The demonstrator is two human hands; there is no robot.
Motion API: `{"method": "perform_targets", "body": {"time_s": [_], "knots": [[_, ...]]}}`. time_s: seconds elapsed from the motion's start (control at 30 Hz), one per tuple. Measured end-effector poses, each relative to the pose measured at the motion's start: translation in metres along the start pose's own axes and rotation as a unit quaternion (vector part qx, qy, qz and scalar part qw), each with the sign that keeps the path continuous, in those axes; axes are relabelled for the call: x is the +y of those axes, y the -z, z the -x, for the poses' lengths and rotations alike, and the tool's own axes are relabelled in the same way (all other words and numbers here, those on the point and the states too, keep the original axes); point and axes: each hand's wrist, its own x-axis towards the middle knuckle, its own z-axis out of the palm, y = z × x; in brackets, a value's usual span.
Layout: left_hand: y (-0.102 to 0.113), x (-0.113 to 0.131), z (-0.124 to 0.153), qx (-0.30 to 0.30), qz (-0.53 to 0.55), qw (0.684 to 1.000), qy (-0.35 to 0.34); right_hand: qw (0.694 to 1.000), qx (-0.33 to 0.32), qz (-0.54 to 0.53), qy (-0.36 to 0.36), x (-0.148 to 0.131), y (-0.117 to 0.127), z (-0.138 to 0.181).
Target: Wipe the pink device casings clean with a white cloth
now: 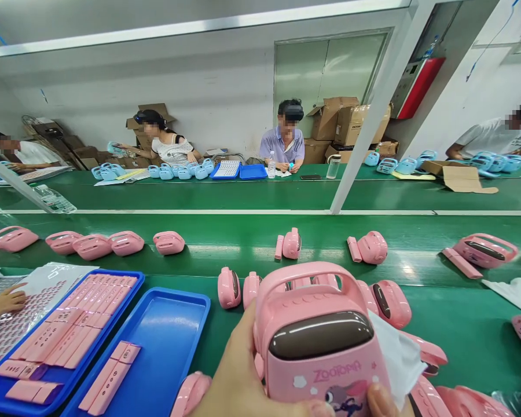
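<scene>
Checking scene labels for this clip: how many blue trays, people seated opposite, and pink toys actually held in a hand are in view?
Near blue trays: 2
Far blue trays: 2
People seated opposite: 4
Pink toy held in the left hand: 1
Total: 9

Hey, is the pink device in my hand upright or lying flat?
Upright: the pink device shows its handle on top and dark screen facing the camera, held by the left hand.

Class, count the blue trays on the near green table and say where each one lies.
2. One blue tray at far left is packed with pink strips; the second blue tray, right beside it, holds only a few. Both are cut off by the bottom edge.
</scene>
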Motion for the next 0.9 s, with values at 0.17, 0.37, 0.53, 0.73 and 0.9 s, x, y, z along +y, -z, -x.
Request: {"method": "perform_targets", "body": {"time_s": [0.17,0.37,0.53,0.73,0.9], "knots": [[0.010,0.006,0.000,0.001,-0.230,0.973,-0.029,0.997,0.020,-0.051,-0.053,0.011,0.008,-0.019],[0.011,-0.002,-0.007,0.073,-0.503,0.854,-0.111,0.974,0.133,-0.069,-0.171,-0.009,0.000,-0.059],[0.011,-0.011,-0.013,0.044,-0.577,0.798,-0.166,0.949,-0.066,0.128,0.282,-0.038,-0.002,-0.078],[0.023,-0.014,-0.019,0.101,-0.446,0.889,-0.005,0.991,-0.041,0.054,0.119,0.000,0.003,-0.084],[0.030,-0.021,-0.031,0.146,0.018,0.981,0.130,0.997,0.031,0.064,-0.038,0.020,0.009,-0.086]]}}
